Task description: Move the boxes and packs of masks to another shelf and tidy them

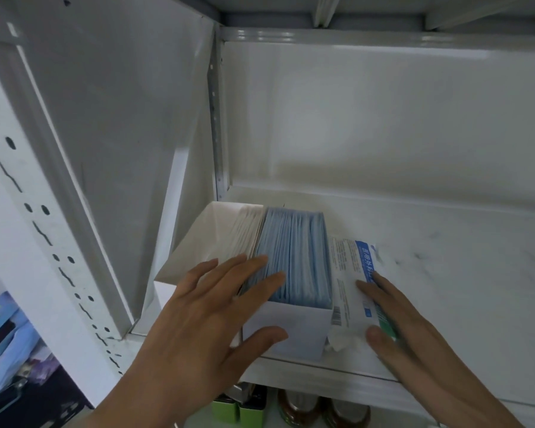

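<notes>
An open white box (294,330) stands at the left end of the white shelf (445,273), filled with blue masks (294,254) and some white ones (244,236) on edge. My left hand (204,310) lies over the box's near left corner, fingers straight on the masks, thumb against the front wall. A flat pack of masks (349,273) with a blue label leans against the box's right side. My right hand (405,329) holds this pack, fingers on its right face and thumb at its near end.
The shelf's side panel (121,149) rises at the left and its back wall (383,118) lies behind. Green tins (244,409) and brown jars (297,409) stand on the level below. A colourful package (7,338) shows at the lower left.
</notes>
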`<move>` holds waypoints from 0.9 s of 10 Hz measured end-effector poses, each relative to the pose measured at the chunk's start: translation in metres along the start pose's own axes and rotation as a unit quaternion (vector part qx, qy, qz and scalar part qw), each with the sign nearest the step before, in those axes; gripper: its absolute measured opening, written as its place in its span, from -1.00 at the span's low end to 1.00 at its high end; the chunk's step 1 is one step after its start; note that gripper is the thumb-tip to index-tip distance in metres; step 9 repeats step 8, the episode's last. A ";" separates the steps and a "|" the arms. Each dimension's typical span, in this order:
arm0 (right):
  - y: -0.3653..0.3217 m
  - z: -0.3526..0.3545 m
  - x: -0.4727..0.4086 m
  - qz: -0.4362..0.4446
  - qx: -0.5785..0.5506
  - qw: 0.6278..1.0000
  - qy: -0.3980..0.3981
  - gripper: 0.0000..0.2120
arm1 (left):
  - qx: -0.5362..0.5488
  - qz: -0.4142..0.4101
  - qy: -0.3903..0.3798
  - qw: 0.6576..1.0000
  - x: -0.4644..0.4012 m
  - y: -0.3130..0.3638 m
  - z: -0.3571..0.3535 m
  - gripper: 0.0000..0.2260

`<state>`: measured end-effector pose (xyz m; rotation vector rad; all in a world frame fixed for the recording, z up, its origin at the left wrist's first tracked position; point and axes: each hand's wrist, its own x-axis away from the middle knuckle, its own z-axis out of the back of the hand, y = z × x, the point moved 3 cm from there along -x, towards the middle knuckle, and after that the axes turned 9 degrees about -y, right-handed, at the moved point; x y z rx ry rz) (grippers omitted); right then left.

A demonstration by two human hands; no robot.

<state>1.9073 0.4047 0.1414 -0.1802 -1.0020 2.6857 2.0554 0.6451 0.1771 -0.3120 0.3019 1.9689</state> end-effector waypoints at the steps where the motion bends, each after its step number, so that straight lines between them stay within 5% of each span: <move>1: -0.004 -0.007 -0.001 -0.008 0.043 0.999 0.018 -0.28 | 0.013 0.017 0.005 1.000 -0.002 0.007 0.002 -0.49; 3: 0.001 0.004 -0.002 -0.026 0.103 0.994 0.022 -0.19 | 0.065 0.030 -0.005 0.997 -0.003 0.011 0.011 -0.51; 6: -0.030 -0.010 -0.007 0.064 0.146 0.982 0.097 -0.51 | 0.044 0.091 -0.052 0.993 -0.025 0.021 0.024 -0.45; 8: -0.037 -0.002 0.011 0.151 0.114 0.956 0.224 -0.70 | 0.034 0.102 0.068 0.992 -0.022 0.036 0.027 -0.68; 9: -0.037 -0.002 0.011 0.151 0.114 0.956 0.224 -0.70 | 0.034 0.102 0.068 0.992 -0.022 0.036 0.027 -0.68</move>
